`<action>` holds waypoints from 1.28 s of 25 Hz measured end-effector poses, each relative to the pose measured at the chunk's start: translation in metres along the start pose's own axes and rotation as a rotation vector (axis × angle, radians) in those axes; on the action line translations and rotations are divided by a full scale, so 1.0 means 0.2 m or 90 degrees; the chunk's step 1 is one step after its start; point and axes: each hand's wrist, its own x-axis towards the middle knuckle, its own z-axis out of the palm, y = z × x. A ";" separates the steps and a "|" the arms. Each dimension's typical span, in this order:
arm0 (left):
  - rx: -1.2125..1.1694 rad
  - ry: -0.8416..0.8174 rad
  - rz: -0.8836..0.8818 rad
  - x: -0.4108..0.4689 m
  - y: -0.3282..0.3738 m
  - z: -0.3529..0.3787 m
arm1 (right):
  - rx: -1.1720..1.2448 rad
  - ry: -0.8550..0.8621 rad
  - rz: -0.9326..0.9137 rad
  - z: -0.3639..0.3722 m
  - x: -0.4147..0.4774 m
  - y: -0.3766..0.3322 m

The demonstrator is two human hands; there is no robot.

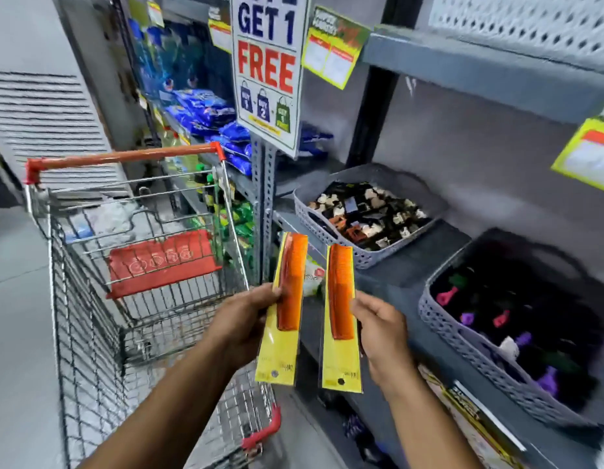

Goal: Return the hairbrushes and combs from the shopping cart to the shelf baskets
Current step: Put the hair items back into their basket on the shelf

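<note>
My left hand (246, 319) grips an orange comb on a yellow card (287, 299), held upright over the right rim of the wire shopping cart (90, 299). My right hand (381, 333) grips a second orange comb on a yellow card (341, 316), also upright, just to the right of the first. Both combs hang in front of the grey shelf (412, 265). On that shelf stand two grey baskets: the far basket (331, 231) holds black, white and brown hair clips, the near basket (463, 346) holds dark, purple and pink clips.
The cart has an orange handle (124, 157) and a red child-seat flap (161, 262). A "Buy 2 Get 1 Free" sign (270, 69) hangs on the perforated shelf post (263, 204). Blue packets fill shelves behind it. Yellow price tags (588, 157) hang from the upper shelf edge.
</note>
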 end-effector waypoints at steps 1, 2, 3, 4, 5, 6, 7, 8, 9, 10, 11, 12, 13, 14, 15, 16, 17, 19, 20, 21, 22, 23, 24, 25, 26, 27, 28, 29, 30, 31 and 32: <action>0.015 -0.021 -0.011 -0.01 -0.03 0.10 | 0.008 0.022 -0.002 -0.10 -0.02 -0.02; 0.029 -0.052 -0.025 -0.01 -0.07 0.21 | 0.011 0.054 -0.010 -0.23 -0.06 -0.05; 0.049 -0.085 -0.040 -0.01 -0.12 0.33 | 0.010 0.092 -0.029 -0.37 -0.11 -0.07; 0.059 -0.100 -0.050 -0.01 -0.16 0.41 | 0.006 0.109 -0.040 -0.46 -0.14 -0.08; 0.075 -0.117 -0.054 -0.01 -0.21 0.49 | 0.005 0.129 -0.051 -0.58 -0.18 -0.08; 0.086 -0.129 -0.059 -0.02 -0.24 0.57 | 0.002 0.148 -0.059 -0.67 -0.21 -0.09; 0.096 -0.146 -0.072 -0.02 -0.29 0.64 | -0.003 0.170 -0.059 -0.76 -0.25 -0.09; 0.108 -0.174 -0.096 -0.03 -0.36 0.75 | -0.007 0.203 -0.066 -0.90 -0.30 -0.11; 0.117 -0.183 -0.111 -0.03 -0.40 0.81 | -0.013 0.223 -0.064 -0.98 -0.34 -0.12; 0.135 -0.200 -0.121 -0.03 -0.46 0.90 | -0.013 0.252 -0.067 -1.09 -0.38 -0.12; 0.153 -0.222 -0.131 -0.04 -0.52 1.00 | -0.016 0.287 -0.071 -1.20 -0.42 -0.12; 0.163 -0.242 -0.137 -0.05 -0.58 1.09 | -0.015 0.315 -0.071 -1.29 -0.46 -0.13; 0.177 -0.251 -0.136 -0.07 -0.64 1.19 | -0.015 0.341 -0.073 -1.38 -0.50 -0.14; 0.188 -0.253 -0.129 -0.08 -0.69 1.28 | -0.016 0.363 -0.077 -1.46 -0.53 -0.14; 0.196 -0.260 -0.124 -0.09 -0.74 1.37 | -0.022 0.390 -0.082 -1.55 -0.56 -0.15; 0.201 -0.269 -0.122 -0.11 -0.79 1.47 | -0.033 0.416 -0.088 -1.65 -0.58 -0.15; 0.208 -0.272 -0.117 -0.12 -0.83 1.55 | -0.049 0.430 -0.090 -1.72 -0.60 -0.16; 0.242 -0.284 -0.108 -0.13 -0.90 1.70 | -0.103 0.459 -0.087 -1.87 -0.61 -0.17; 0.260 -0.300 -0.104 -0.14 -0.94 1.77 | -0.137 0.473 -0.081 -1.94 -0.62 -0.18; 0.275 -0.317 -0.099 -0.15 -0.97 1.84 | -0.169 0.482 -0.073 -2.01 -0.62 -0.18; 0.283 -0.333 -0.095 -0.16 -1.01 1.90 | -0.197 0.485 -0.067 -2.07 -0.62 -0.18; 0.285 -0.340 -0.091 -0.16 -1.04 1.96 | -0.222 0.490 -0.060 -2.11 -0.61 -0.18; 0.284 -0.332 -0.085 -0.15 -1.08 2.01 | -0.234 0.496 -0.056 -2.14 -0.59 -0.18; 0.297 -0.318 -0.076 -0.14 -1.12 2.04 | -0.233 0.507 -0.043 -2.17 -0.57 -0.16; 0.330 -0.314 -0.066 -0.13 -1.16 2.10 | -0.216 0.527 -0.031 -2.21 -0.56 -0.15; 0.367 -0.307 -0.054 -0.12 -1.19 2.13 | -0.219 0.540 -0.012 -2.24 -0.54 -0.14; 0.387 -0.304 -0.041 -0.09 -1.21 2.14 | -0.238 0.547 0.005 -2.25 -0.51 -0.13; 0.411 -0.310 -0.025 -0.07 -1.25 2.17 | -0.266 0.560 0.021 -2.27 -0.50 -0.12; 0.438 -0.316 -0.007 -0.06 -1.29 2.19 | -0.289 0.573 0.039 -2.29 -0.50 -0.12; 0.469 -0.315 0.010 -0.04 -1.32 2.21 | -0.311 0.584 0.061 -2.31 -0.50 -0.12; 0.505 -0.314 0.030 -0.03 -1.34 2.22 | -0.332 0.588 0.085 -2.32 -0.49 -0.12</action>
